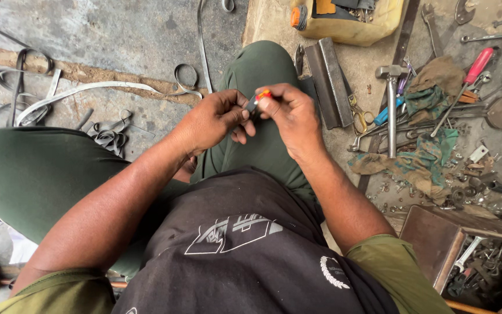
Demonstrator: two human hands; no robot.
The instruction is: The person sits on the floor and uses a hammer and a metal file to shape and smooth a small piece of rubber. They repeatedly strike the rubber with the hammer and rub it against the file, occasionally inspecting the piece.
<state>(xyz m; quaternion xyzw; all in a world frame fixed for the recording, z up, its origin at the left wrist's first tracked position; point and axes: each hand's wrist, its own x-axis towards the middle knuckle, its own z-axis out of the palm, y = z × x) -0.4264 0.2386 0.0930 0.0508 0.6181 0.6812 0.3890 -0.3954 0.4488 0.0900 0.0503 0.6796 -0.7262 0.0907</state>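
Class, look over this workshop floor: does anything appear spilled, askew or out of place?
Yes. Small nuts and washers lie scattered loose across the floor beside crumpled rags, and the hammer and spanners lie at odd angles. Nothing looks broken.

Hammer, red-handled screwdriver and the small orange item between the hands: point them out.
hammer (pixel 391 110): head view, on its metal shaft.
red-handled screwdriver (pixel 479 65): head view, on the red grip.
small orange item (pixel 261 94): head view, on its orange end between both hands' fingertips.

Black printed apron (pixel 245 256) — green trousers (pixel 24 174)
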